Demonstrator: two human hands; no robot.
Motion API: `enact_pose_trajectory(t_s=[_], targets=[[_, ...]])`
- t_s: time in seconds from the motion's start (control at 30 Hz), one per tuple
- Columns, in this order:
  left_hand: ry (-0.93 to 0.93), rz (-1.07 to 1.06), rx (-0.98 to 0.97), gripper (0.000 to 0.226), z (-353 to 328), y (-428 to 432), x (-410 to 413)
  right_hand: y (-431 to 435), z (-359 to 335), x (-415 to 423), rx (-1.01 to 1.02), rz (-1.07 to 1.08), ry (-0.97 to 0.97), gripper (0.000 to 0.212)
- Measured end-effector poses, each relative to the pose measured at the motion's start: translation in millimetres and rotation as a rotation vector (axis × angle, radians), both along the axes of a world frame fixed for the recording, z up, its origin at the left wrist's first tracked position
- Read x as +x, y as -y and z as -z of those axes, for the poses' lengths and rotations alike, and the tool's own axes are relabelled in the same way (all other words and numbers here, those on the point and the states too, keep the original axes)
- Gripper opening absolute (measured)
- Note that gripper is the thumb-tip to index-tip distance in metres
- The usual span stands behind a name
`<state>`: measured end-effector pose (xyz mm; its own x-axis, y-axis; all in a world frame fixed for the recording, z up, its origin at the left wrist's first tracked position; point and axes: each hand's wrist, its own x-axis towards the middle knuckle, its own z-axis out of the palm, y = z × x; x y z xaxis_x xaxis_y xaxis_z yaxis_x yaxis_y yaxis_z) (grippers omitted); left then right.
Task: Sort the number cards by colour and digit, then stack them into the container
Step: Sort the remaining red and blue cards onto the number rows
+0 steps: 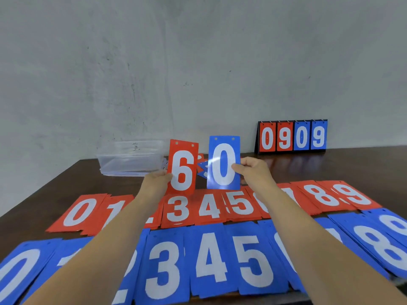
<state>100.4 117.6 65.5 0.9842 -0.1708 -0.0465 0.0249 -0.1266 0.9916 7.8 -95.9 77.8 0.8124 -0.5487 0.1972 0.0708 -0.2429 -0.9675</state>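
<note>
I am holding up two cards to read them: my left hand [156, 180] is pinching the red 6 card [182, 170], my right hand [253, 170] the blue 0 card [223, 164]; sorted rows [211, 208] lie below my hands, the container [132, 157] beyond my left.

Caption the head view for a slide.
Left hand holds a red 6 card, right hand a blue 0 card, above the sorted red row and blue row on the table.
</note>
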Motion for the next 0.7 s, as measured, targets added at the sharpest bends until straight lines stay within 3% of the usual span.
enact_pose_trajectory(t_s=[0.4, 0.5, 0.7], targets=[[0.064, 0.200, -0.004, 0.016, 18, -17, -59, -70, 15, -48, 0.094, -0.061, -0.072, 0.022], [0.038, 0.187, -0.022, 0.019, 20, -27, -70, -78, 19, -52, 0.101, -0.068, -0.084, 0.029], [-0.053, 0.094, -0.154, 0.020, 10, -51, -89, -109, 26, -46, -0.029, -0.102, -0.061, 0.019]])
